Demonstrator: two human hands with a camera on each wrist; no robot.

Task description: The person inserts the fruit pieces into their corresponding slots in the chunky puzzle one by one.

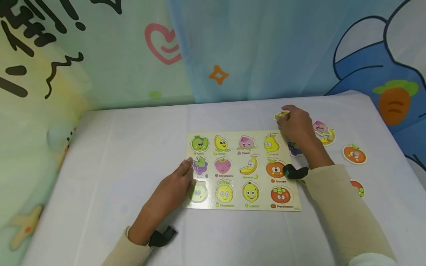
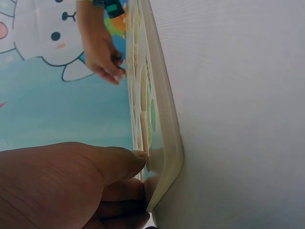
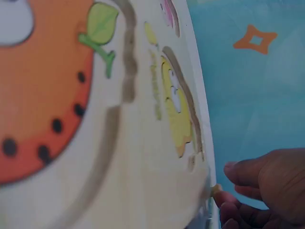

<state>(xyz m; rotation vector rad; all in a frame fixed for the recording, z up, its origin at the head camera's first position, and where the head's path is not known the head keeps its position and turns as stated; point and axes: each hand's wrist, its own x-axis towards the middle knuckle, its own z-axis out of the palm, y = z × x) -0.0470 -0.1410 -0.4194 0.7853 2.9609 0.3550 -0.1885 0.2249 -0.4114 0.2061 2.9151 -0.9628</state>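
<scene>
A pale fruit puzzle board (image 1: 234, 153) lies flat on the white table, with rows of cartoon fruits. My left hand (image 1: 174, 183) rests at the board's left edge, fingers fairly straight. In the left wrist view its thumb (image 2: 128, 162) touches the rim of a raised piece near the board's corner. Beyond the board's far right corner, my right hand (image 1: 297, 123) pinches a yellow fruit piece (image 1: 281, 115), mostly covered by the fingers. Only a small yellow bit (image 3: 217, 189) of it shows in the right wrist view. A grape piece (image 1: 294, 149) lies partly under that hand.
Right of the board lie loose pieces: a pink peach piece (image 1: 320, 126) beside a yellow banana piece (image 1: 327, 137), an orange piece (image 1: 354, 154), and a red piece (image 1: 357, 187) half covered by the sleeve. A printed curtain (image 1: 259, 55) hangs behind the table.
</scene>
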